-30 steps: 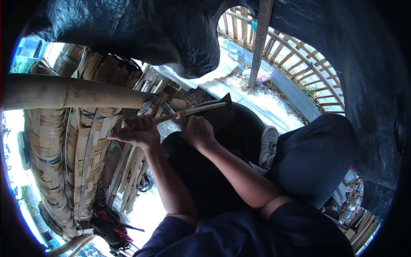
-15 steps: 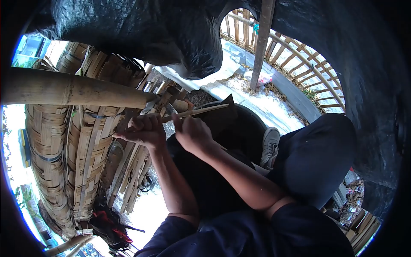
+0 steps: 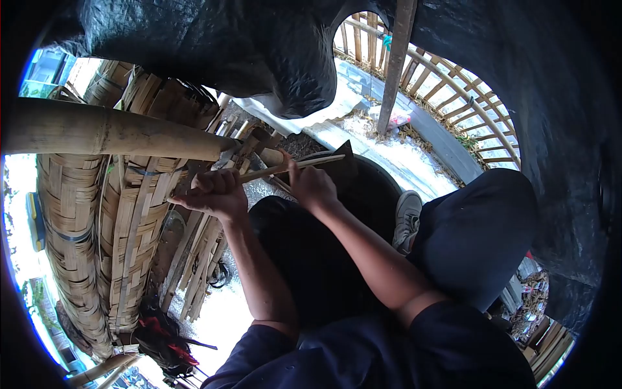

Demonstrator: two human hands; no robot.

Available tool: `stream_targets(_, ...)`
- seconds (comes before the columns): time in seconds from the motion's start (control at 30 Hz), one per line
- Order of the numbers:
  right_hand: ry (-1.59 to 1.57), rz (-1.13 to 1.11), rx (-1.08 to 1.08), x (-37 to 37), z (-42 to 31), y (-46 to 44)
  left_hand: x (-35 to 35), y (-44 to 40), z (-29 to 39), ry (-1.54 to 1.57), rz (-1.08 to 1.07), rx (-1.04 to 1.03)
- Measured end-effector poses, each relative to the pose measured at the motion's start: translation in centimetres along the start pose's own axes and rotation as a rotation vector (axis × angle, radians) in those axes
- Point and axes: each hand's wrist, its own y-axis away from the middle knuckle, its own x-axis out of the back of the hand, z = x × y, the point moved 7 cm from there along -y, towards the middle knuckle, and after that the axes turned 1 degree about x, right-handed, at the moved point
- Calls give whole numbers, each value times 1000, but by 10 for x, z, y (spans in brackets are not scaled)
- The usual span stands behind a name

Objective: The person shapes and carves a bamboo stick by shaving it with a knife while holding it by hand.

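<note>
A thin pale bamboo strip point(image 3: 259, 173) runs slantwise from my left hand toward the upper right. My left hand point(image 3: 221, 194) is closed round its near end, with one digit pointing out to the left. Farther along, my right hand point(image 3: 313, 187) is closed on the same strip, its fingertips pinching it; the far end point(image 3: 330, 160) sticks out beyond. Behind that end stands a dark, flat, pointed piece point(image 3: 347, 159), whose kind I cannot make out. It is by the rim of a round black tub point(image 3: 387, 185).
A thick bamboo pole point(image 3: 116, 129) crosses at the left above woven bamboo rolls point(image 3: 68, 220). Split bamboo pieces point(image 3: 194, 279) lean beside them. Black plastic sheeting point(image 3: 194, 52) hangs overhead, near an upright post point(image 3: 396, 65). A bamboo fence point(image 3: 463, 97) curves beyond it.
My right hand has slid right along the strip, away from my left hand, so more of the strip shows between them. My left hand has barely moved.
</note>
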Motion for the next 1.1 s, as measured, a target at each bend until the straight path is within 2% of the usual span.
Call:
stream_targets(0.1,-75,-88,-8,0,-11,9,3,-1,-3,27,-14,8)
stream_targets(0.13,-16,-109,103,-2,-37,21,-3,-2,-4,28,-14,12)
stream_targets(0.17,3,-191,82,-3,-48,31,-7,-1,-6,25,9,23)
stream_targets(0.23,37,-127,64,0,-36,24,-5,4,-5,18,39,37)
stream_targets(0.3,3,-94,21,-10,6,-4,2,0,-4,8,66,15)
stream_targets(0.37,-59,-70,-119,-9,43,-21,-2,0,-1,-32,19,7)
stream_targets(0.43,-30,-53,-52,2,9,-3,-1,-1,-6,12,3,28)
stream_targets(0.5,-2,-195,77,-11,-34,18,-6,-3,-8,37,32,45)
stream_targets(0.53,14,-129,106,-9,-36,20,-5,0,-7,58,62,59)
stream_targets(0.57,16,-133,104,-12,-28,15,-3,2,-6,56,66,60)
stream_targets(0.63,7,-131,-58,-6,4,-4,6,1,-4,26,141,38)
stream_targets(0.7,-21,-175,-48,-3,7,-4,10,-2,-2,1,97,33)
stream_targets(0.77,-1,-185,163,-16,-27,11,8,-1,-6,94,50,52)
stream_targets(0.8,16,-205,58,-11,-36,21,6,1,-6,90,57,56)
stream_targets(0.9,-41,-99,24,-17,-4,1,5,-1,-3,-15,124,45)
stream_targets(0.93,30,-157,-98,-13,12,-7,10,-2,-2,-9,132,26)
stream_targets(1.03,13,-46,-166,-9,43,-17,11,0,0,-27,120,10)
stream_targets(1.1,1,-20,-142,-13,26,-9,7,-4,-3,-45,99,15)
